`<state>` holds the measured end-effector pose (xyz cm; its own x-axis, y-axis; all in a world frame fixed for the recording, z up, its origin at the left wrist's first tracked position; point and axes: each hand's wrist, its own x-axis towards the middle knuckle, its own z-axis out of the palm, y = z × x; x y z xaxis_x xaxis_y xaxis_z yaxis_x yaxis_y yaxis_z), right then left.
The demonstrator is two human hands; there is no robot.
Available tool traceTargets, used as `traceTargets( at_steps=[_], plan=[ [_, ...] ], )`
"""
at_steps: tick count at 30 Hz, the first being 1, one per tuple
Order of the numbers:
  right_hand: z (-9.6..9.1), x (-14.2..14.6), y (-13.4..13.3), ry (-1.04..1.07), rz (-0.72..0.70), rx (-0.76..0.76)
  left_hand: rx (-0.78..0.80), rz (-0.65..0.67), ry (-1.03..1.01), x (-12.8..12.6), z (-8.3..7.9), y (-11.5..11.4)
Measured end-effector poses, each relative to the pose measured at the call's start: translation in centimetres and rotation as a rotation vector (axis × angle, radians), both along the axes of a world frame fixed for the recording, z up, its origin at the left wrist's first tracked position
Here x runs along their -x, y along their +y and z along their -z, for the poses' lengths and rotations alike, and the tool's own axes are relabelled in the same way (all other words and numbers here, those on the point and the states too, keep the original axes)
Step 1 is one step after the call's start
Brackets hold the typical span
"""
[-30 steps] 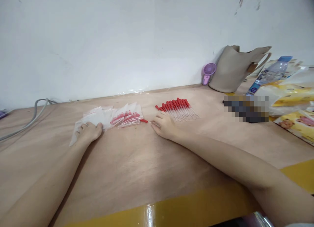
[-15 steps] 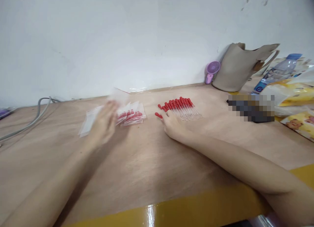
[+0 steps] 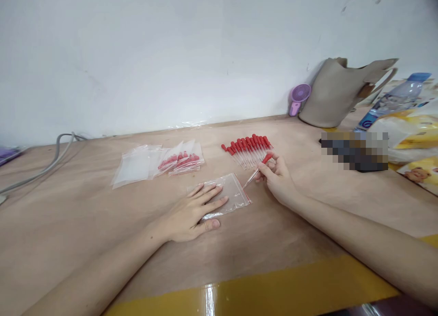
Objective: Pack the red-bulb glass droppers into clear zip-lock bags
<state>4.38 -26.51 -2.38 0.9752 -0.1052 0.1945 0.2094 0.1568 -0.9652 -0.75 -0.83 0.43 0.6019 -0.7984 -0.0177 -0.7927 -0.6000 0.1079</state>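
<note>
Brown-covered table [image 3: 239,247], pale wall [image 3: 153,56] behind, yellow strip [image 3: 267,279] along the front edge. Left hand [image 3: 191,211] flat, fingers spread, on clear zip bag [image 3: 236,193] mid-table. Right hand [image 3: 277,177] pinches red-bulbed dropper [image 3: 267,158], tip at bag's red-lined edge; can't tell if inside. Dropper row [image 3: 251,145] just behind; filled bags [image 3: 183,160] and flat bag stack [image 3: 135,164] farther left. Brown surface stretches between forearms to strip. Right side crowded: fan [image 3: 300,95], tote [image 3: 328,95], bottle [image 3: 393,101]. Cable [image 3: 51,162] at left.
</note>
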Motion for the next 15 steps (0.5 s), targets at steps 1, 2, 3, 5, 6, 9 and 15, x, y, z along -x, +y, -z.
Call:
traceTargets(
  at_steps=[1, 2, 3, 5, 6, 9, 15],
  plan=[
    [0.2, 0.0, 0.1, 0.007, 0.003, 0.006, 0.004, 0.002, -0.002, 0.0, 0.0, 0.0],
    [0.3, -0.1, 0.0, 0.000, 0.016, 0.014, 0.010, 0.006, -0.003, 0.0, 0.0, 0.0],
    [0.4, -0.2, -0.1, -0.016, 0.033, 0.022, 0.014, 0.011, -0.004, 0.0, 0.0, 0.0],
    [0.3, -0.4, -0.4, -0.054, 0.075, 0.034, 0.021, 0.016, -0.006, 0.0, 0.1, 0.0],
    [0.3, -0.5, -0.5, -0.063, 0.090, 0.038, 0.021, 0.016, -0.008, 0.0, 0.1, 0.1],
    [0.1, -0.3, -0.6, -0.017, 0.064, 0.032, 0.020, 0.019, -0.013, 0.0, 0.1, 0.0],
    [0.0, 0.6, 0.1, 0.160, -0.114, -0.090, 0.038, -0.009, 0.018, 0.0, 0.0, -0.1]
  ],
)
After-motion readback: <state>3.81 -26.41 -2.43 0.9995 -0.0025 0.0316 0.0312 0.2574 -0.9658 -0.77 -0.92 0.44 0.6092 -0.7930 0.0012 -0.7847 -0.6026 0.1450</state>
